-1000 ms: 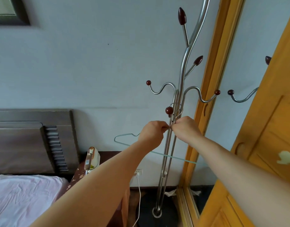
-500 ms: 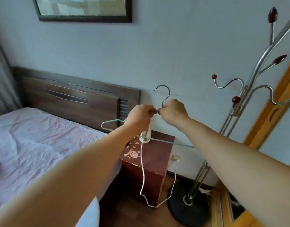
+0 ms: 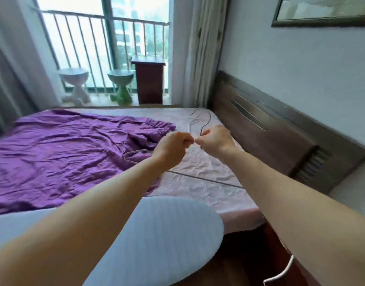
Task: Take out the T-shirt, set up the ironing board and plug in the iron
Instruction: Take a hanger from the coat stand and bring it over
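Both hands out over the bed [image 3: 208,182], fists nearly touching. Left hand [image 3: 171,149] and right hand [image 3: 215,141] each pinched shut on the neck of a wire hanger [image 3: 204,124], hook pointing away toward the headboard [image 3: 280,137], bottom bar running under both forearms. Two-handed pinch at the neck probably keeps the light frame level and stops it swinging; judged, not seen. No garment on the hanger. Purple cloth [image 3: 64,153] lies crumpled and spread on the pink sheet, well left of the hands, apart from the hanger; likely the T-shirt, but shape too rumpled to confirm. Ironing board [image 3: 167,234], pale striped cover, sits near edge of view w/ rounded nose toward the bed, under the left forearm; legs not visible, so cannot tell if it stands locked. White cord [image 3: 280,273] at lower right, iron itself not in view, plug status unknown. Assessment: shirt apparently out, board apparently up; hanger needs parking, iron step unverified.
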A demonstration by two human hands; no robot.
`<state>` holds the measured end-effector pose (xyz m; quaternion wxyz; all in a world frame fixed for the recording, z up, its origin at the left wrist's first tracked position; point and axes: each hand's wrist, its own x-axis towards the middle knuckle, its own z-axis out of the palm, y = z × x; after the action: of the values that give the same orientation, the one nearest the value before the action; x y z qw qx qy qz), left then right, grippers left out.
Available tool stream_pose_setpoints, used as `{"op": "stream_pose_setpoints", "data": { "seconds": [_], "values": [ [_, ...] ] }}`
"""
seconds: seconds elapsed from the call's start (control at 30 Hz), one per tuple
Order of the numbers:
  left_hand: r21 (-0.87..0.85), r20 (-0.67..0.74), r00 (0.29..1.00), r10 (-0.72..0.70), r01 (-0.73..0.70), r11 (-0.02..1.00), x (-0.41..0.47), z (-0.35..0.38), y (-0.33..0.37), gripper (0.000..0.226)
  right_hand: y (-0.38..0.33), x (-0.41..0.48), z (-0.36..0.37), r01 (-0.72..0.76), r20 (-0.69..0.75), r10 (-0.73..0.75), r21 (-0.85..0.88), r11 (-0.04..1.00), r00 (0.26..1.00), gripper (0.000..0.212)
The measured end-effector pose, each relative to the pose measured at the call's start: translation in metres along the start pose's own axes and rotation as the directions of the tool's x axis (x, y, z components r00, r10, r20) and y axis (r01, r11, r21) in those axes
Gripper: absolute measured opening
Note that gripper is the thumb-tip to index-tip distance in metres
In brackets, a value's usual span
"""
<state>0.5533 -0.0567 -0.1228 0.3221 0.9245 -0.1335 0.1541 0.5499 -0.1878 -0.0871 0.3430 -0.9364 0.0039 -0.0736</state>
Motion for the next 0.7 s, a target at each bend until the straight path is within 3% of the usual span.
{"op": "stream_pose_setpoints", "data": {
  "seconds": [0.1, 0.23, 0.5, 0.7],
  "values": [
    [0.079, -0.099, 0.982, -0.160, 0.168, 0.983, -0.035, -0.039, -0.042, 0.020, -0.043, 0.004, 0.046, 0.106, 0.156, -0.115, 0.067, 0.992, 0.981, 0.023],
    [0.124, -0.233, 0.909, -0.344, 0.379, 0.917, -0.105, -0.091, -0.084, 0.017, -0.103, -0.021, 0.113, 0.236, 0.349, -0.276, 0.151, 0.960, 0.896, 0.028],
    [0.129, -0.445, 0.670, -0.594, 0.705, 0.698, -0.281, -0.207, -0.137, 0.021, -0.237, -0.152, 0.223, 0.430, 0.589, -0.519, 0.298, 0.852, 0.620, 0.028],
    [0.137, -0.550, 0.538, -0.639, 0.813, 0.567, -0.397, -0.289, -0.175, 0.024, -0.332, -0.256, 0.304, 0.470, 0.674, -0.599, 0.398, 0.787, 0.432, 0.028]
  ]
}}
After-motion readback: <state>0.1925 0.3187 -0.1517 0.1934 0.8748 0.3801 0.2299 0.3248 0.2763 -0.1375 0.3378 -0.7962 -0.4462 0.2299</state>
